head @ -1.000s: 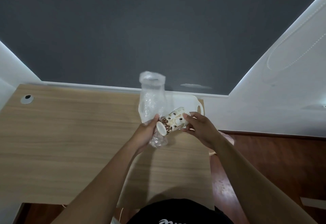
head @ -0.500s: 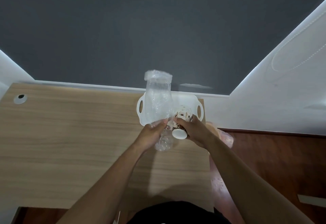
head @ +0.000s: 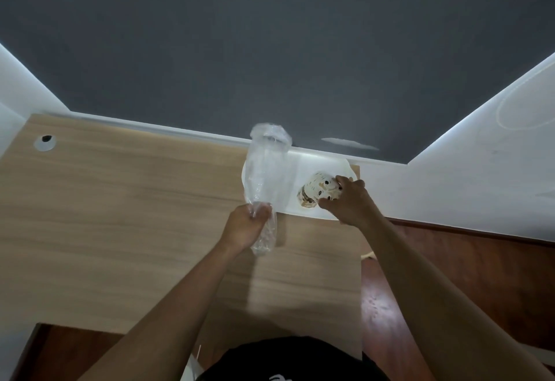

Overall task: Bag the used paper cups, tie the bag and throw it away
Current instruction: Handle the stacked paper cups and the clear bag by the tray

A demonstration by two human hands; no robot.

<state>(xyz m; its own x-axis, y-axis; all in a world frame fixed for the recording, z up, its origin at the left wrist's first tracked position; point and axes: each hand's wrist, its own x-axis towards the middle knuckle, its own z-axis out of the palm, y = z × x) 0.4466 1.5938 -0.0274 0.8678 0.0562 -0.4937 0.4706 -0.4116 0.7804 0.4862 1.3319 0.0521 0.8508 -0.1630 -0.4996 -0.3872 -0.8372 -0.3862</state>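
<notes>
this is looking like an office or study room: a pale wood-grain desk is standing against a dark grey wall, a round cable hole is sitting in its far corner, and reddish wooden flooring is showing alongside.

Wide desk lies open leftward; the raised bag overlaps the tray's left end.

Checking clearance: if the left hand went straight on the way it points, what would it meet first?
Likely the white tray, just beyond the left hand gripping the plastic bag; height is unclear.
</notes>
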